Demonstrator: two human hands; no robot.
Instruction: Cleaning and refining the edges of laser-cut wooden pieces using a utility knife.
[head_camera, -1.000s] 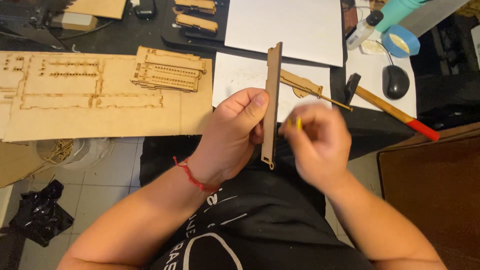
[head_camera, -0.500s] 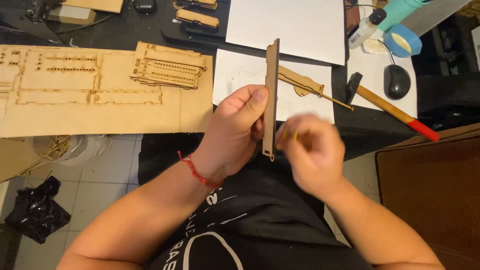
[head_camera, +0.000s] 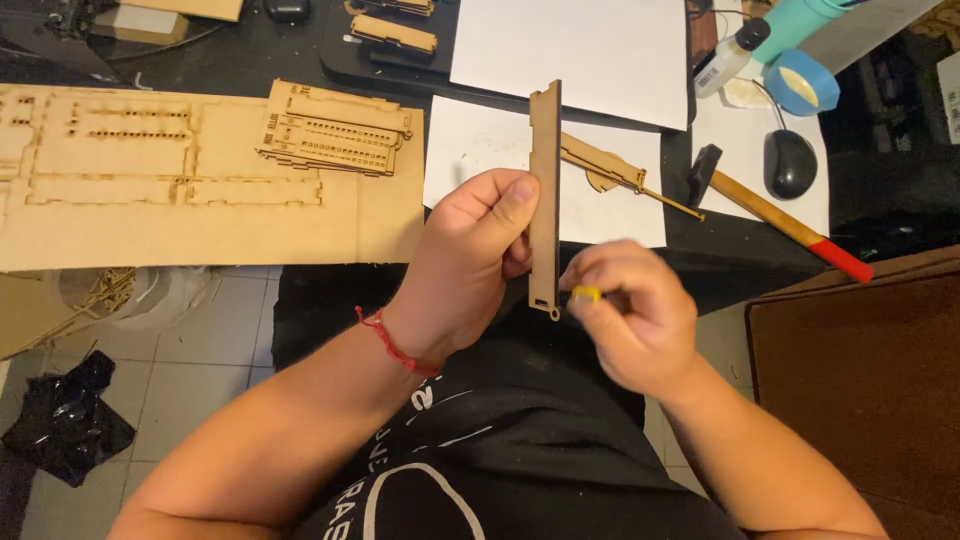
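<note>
Head view, looking straight down: your left hand (head_camera: 470, 265) is clamped on a long, narrow wooden strip (head_camera: 544, 190), thumb pressed against its near face and the other fingers curled behind it, so the strip stands on edge and points away from you. A red cord bracelet (head_camera: 392, 345) circles that wrist. Your right hand (head_camera: 630, 315) sits just right of the strip's lower end, fingers bunched tight around a small yellow piece (head_camera: 585, 294), which touches or nearly touches the strip near the bottom notch; the hand is blurred, so you cannot tell exactly what the yellow piece is. The strip itself hangs above your lap, its top end over the white sheets (head_camera: 500, 150) on the surface (head_camera: 250, 50).

Left of the strip lies a large laser-cut wooden board (head_camera: 150, 210), with a smaller stack of cut panels (head_camera: 335, 130) resting on its far right corner. Just right of the strip, a slim wooden cut-out piece (head_camera: 620, 175) lies on the paper. Further right of the strip lies a hammer (head_camera: 780, 215) with a red-tipped handle, then a black mouse (head_camera: 790, 163), a blue tape roll (head_camera: 800, 85) and a small bottle (head_camera: 730, 55).
</note>
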